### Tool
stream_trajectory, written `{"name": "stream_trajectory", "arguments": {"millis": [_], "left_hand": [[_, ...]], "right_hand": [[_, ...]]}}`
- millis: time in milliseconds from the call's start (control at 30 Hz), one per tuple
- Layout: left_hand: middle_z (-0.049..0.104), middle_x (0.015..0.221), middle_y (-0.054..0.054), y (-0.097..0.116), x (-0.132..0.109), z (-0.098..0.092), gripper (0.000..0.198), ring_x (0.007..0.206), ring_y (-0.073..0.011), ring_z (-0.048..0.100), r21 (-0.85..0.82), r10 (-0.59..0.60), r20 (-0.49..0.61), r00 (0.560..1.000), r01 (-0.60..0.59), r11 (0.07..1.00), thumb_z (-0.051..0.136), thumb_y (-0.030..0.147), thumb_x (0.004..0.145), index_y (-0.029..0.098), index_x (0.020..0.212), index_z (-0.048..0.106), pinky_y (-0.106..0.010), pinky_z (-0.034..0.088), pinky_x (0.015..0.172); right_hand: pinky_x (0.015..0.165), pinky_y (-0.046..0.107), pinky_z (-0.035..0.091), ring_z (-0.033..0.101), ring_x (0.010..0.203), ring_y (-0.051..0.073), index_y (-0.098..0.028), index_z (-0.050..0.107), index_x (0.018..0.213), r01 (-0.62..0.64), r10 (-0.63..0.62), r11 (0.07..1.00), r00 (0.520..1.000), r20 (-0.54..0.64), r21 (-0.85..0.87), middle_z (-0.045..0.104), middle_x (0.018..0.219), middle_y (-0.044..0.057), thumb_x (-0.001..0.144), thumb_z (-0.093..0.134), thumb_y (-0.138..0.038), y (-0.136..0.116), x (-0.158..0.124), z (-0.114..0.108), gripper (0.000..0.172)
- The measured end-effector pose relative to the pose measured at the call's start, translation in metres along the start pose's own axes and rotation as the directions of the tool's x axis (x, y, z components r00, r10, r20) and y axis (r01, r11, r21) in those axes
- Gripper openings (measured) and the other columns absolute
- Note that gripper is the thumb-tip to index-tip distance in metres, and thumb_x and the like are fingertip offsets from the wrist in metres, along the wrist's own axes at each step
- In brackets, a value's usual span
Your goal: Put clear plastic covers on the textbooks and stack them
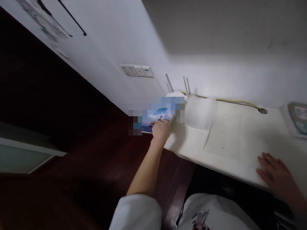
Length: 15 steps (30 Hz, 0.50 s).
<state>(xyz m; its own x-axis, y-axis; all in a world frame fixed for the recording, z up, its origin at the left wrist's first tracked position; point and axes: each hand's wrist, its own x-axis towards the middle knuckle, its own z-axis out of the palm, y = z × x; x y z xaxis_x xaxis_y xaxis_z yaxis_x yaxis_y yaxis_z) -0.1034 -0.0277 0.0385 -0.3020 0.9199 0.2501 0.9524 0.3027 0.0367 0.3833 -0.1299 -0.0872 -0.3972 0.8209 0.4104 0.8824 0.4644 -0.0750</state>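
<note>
We open on the white wall [216,64], the biggest thing in view, with the dark red wooden floor [96,159] running along its foot on the left. Next comes one white bench [227,140], pushed into the corner.

At the far right edge of the bench lies one stack of printed matter [297,119] with green covers; how many pieces are in it we cannot count from here.

Now the hands, two of them. The left hand [161,131] reaches out to the bench's left end, its fingers curled around the near edge of one booklet [155,118] with a blue-sky picture on its cover. The booklet overhangs the bench's left end, just in front of the router. Part of it is blurred out, so it may be a card rather than a booklet. The right hand [275,177] lies flat near the bench's front edge, palm down, fingers spread, gripping nothing.

One white router [176,95] sits in the corner, and we count three antennas [169,83] standing up from it. On the wall to its left, three socket plates [137,71] sit in a row.

One yellow cable [240,102] trails along the back of the bench and ends at the smallest item, one round cable hole [263,111], the only opening here that takes anything in.
</note>
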Motion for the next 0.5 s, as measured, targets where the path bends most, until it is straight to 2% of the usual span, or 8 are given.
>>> {"name": "stream_trajectory", "arguments": {"millis": [100,167,233,267,333,367,433,500], "left_hand": [[0.07,0.084,-0.019,-0.008,0.008,-0.035,0.025,0.081,-0.0318,0.069,0.085,-0.045,0.053,0.998,0.041,0.996,0.041,0.012,0.085,0.007,0.1,0.06,-0.045,0.052,0.073],[0.07,0.084,-0.014,-0.018,0.011,-0.064,0.026,0.081,-0.0301,0.069,0.12,-0.101,0.01,0.995,0.099,0.988,0.04,0.012,0.087,0.011,0.104,0.059,-0.046,0.052,0.073],[0.069,0.081,-0.009,-0.028,0.007,-0.092,0.026,0.082,-0.0274,0.069,0.107,-0.171,-0.091,0.981,0.18,0.978,0.04,0.017,0.09,0.015,0.108,0.059,-0.046,0.052,0.076],[0.068,0.08,-0.004,-0.033,0.003,-0.103,0.025,0.082,-0.025,0.068,0.024,-0.191,-0.176,0.966,0.198,0.98,0.043,0.021,0.09,0.018,0.108,0.06,-0.046,0.051,0.078],[0.067,0.081,0.003,-0.036,-0.007,-0.118,0.026,0.084,-0.0201,0.066,-0.242,-0.182,-0.33,0.926,0.103,0.965,0.049,0.029,0.087,0.023,0.108,0.063,-0.044,0.05,0.084],[0.068,0.084,0.005,-0.033,-0.012,-0.121,0.028,0.086,-0.0186,0.065,-0.413,-0.187,-0.394,0.9,0.008,0.911,0.052,0.031,0.084,0.026,0.109,0.064,-0.044,0.049,0.087],[0.07,0.099,0.007,-0.017,-0.02,-0.117,0.037,0.097,-0.018,0.064,-0.721,-0.23,-0.446,0.865,-0.195,0.665,0.058,0.032,0.078,0.029,0.114,0.064,-0.042,0.046,0.095],[0.069,0.113,0.008,0.01,-0.027,-0.104,0.042,0.107,-0.0196,0.062,-0.908,-0.223,-0.349,0.91,-0.27,0.321,0.063,0.034,0.074,0.034,0.116,0.064,-0.04,0.046,0.099]], "right_hand": [[0.103,0.052,0.038,0.052,0.126,0.03,-0.026,0.058,0.125,-0.02,0.02,1.0,1.0,-0.005,0.011,0.058,0.135,0.01,0.089,0.047,-0.043,-0.002,0.001,0.0,0.041],[0.104,0.05,0.038,0.053,0.125,0.03,-0.024,0.059,0.125,-0.022,0.022,1.0,1.0,-0.004,0.003,0.057,0.136,0.01,0.089,0.048,-0.044,-0.004,0.002,-0.001,0.042],[0.104,0.049,0.037,0.054,0.124,0.029,-0.023,0.059,0.124,-0.024,0.024,1.0,1.0,-0.007,-0.008,0.057,0.136,0.01,0.09,0.047,-0.044,-0.006,0.004,-0.002,0.042],[0.104,0.049,0.037,0.054,0.124,0.029,-0.023,0.059,0.124,-0.026,0.026,1.0,1.0,-0.009,-0.011,0.057,0.136,0.01,0.09,0.047,-0.043,-0.007,0.005,-0.002,0.041],[0.105,0.049,0.036,0.054,0.124,0.029,-0.022,0.059,0.123,-0.038,0.038,0.999,0.999,-0.013,-0.018,0.058,0.135,0.011,0.091,0.046,-0.044,-0.01,0.007,-0.005,0.041],[0.105,0.048,0.036,0.054,0.124,0.029,-0.022,0.06,0.122,-0.045,0.044,0.999,0.999,-0.012,-0.021,0.058,0.135,0.011,0.091,0.045,-0.043,-0.011,0.008,-0.006,0.04],[0.105,0.048,0.036,0.053,0.125,0.028,-0.021,0.06,0.122,-0.054,0.054,0.998,0.999,0.002,-0.03,0.058,0.135,0.012,0.092,0.045,-0.042,-0.014,0.01,-0.009,0.039],[0.105,0.047,0.036,0.052,0.126,0.028,-0.02,0.06,0.121,-0.061,0.062,0.997,0.998,0.018,-0.038,0.057,0.135,0.012,0.093,0.044,-0.042,-0.017,0.013,-0.012,0.039]]}}
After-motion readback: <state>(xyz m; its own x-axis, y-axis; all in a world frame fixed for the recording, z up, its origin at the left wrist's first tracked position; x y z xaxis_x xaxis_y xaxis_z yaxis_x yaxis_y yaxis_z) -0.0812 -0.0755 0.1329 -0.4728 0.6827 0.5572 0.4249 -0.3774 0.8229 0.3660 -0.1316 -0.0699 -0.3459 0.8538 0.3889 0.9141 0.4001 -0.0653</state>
